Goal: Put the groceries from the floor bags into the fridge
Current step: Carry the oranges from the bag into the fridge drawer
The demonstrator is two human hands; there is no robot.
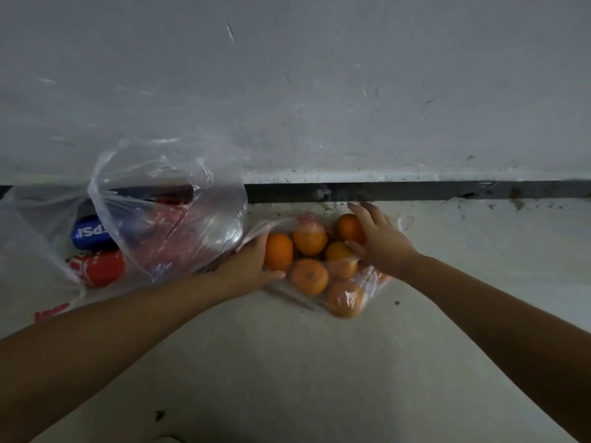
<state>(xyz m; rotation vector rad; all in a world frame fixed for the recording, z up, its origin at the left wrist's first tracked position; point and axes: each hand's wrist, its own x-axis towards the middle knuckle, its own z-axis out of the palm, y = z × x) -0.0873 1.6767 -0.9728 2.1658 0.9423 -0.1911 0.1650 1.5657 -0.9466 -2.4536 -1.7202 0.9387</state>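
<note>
Two clear plastic bags [166, 199] on pale floor [287, 362] — right bag [367, 282]: seven round oranges [308, 276]; left bag: blue can [91, 233], red can [99, 268].
</note>
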